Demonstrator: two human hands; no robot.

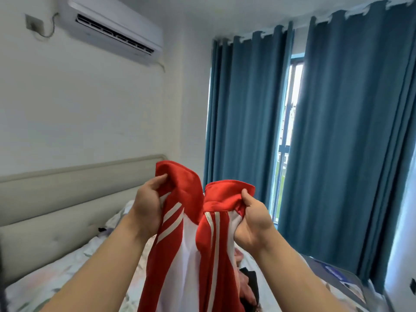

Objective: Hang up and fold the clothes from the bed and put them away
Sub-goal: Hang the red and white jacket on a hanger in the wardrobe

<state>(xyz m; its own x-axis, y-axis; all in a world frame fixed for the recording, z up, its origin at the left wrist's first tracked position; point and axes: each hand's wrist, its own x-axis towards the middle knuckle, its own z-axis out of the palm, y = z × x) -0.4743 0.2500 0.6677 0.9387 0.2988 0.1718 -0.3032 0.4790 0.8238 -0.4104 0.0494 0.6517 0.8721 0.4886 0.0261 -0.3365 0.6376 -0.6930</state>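
Observation:
A red and white jacket with white stripes hangs in the air in front of me, above the bed. My left hand grips its red collar at the left side. My right hand pinches the collar and shoulder at the right side. The jacket's lower part runs out of the frame at the bottom. More clothes, pink and black, lie on the bed behind the jacket, partly hidden by it.
A padded beige headboard stands against the white wall on the left. Blue curtains cover the window on the right, with a gap showing daylight. An air conditioner is mounted high up. A grey box-like object sits at the bed's right.

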